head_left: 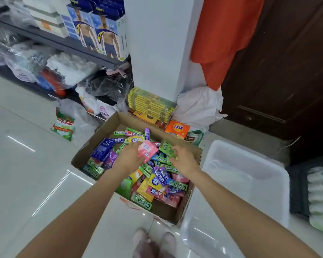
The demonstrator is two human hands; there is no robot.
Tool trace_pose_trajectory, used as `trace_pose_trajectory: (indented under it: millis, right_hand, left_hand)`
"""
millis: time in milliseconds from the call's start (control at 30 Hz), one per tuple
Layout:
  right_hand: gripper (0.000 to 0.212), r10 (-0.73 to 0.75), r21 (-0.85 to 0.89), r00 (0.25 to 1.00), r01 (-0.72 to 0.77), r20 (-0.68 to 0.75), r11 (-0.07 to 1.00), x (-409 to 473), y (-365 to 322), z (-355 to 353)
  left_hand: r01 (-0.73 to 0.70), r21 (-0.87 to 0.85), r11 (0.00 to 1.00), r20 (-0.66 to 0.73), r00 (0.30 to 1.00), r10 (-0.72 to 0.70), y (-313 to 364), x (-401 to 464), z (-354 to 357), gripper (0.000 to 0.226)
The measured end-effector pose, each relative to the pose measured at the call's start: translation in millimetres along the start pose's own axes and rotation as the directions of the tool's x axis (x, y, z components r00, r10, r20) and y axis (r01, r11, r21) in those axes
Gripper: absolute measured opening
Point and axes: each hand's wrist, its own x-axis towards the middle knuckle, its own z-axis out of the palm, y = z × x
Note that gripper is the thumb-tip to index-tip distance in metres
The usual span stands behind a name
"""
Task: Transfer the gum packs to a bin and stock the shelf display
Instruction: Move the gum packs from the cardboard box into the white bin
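Left hand [131,155] grips pink pack [147,152]; right hand [183,159], at its 3 o'clock, pinches green pack [167,148] over cardboard box [185,211].

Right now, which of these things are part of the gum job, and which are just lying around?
Part of the job:
cardboard box of gum packs
pink pack in left hand
green pack in right hand
white bin

Lying about:
snack bag
orange box
yellow boxes
orange cloth

A matt brown cardboard box [108,133] holds glossy foil-wrapped gum packs [159,176]. Right of the box sits a smooth translucent plastic bin [246,175]; beneath, polished glossy floor tiles [26,164].
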Motion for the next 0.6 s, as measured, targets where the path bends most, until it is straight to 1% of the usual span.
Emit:
trace_pose_trajectory:
  millis: [100, 167, 233, 300, 367, 433, 500, 567, 600]
  right_hand:
    - [0.058, 0.011, -0.025, 0.999, -0.01, 0.035, 1.0, 16, 3, 9]
    - [0.071, 0.018, -0.04, 0.996, -0.015, 0.09, 0.999, 27, 5, 16]
    - [0.08, 0.027, -0.048, 0.991, -0.021, 0.131, 0.999, 39, 9, 26]
    - [0.085, 0.06, -0.065, 0.985, -0.05, 0.164, 0.997, 47, 14, 34]
    - [0.087, 0.102, -0.09, 0.974, -0.085, 0.203, 0.992, 50, 17, 40]
    - [0.085, 0.12, -0.136, 0.979, -0.098, 0.164, 0.986, 49, 18, 45]
    - [0.08, 0.105, -0.22, 0.993, -0.092, 0.048, 0.971, 47, 16, 47]
    - [0.068, 0.074, -0.299, 0.996, -0.082, -0.04, 0.951, 44, 13, 49]
    - [0.061, 0.059, -0.311, 0.996, -0.079, -0.073, 0.947, 45, 13, 50]
  left_hand:
    - [0.006, 0.038, 0.999, 0.019, 1.0, -0.006, -8, 15, 1, 0.065]
    - [0.008, 0.054, 0.998, 0.046, 0.999, -0.01, -13, 27, 2, 0.07]
    - [-0.015, 0.169, 0.986, 0.054, 0.999, 0.006, -19, 36, 7, 0.071]
    - [-0.013, 0.25, 0.968, 0.066, 0.998, -0.003, -20, 40, 12, 0.073]
    - [-0.007, 0.256, 0.967, 0.055, 0.998, -0.007, -20, 42, 16, 0.074]
    - [-0.021, 0.261, 0.965, 0.025, 1.0, 0.015, -21, 44, 18, 0.075]
    - [-0.042, 0.29, 0.956, 0.018, 0.999, 0.038, -23, 47, 18, 0.077]
    - [-0.065, 0.289, 0.955, 0.039, 0.998, 0.056, -23, 51, 18, 0.077]
    - [-0.076, 0.269, 0.96, 0.041, 0.997, 0.068, -23, 51, 18, 0.075]
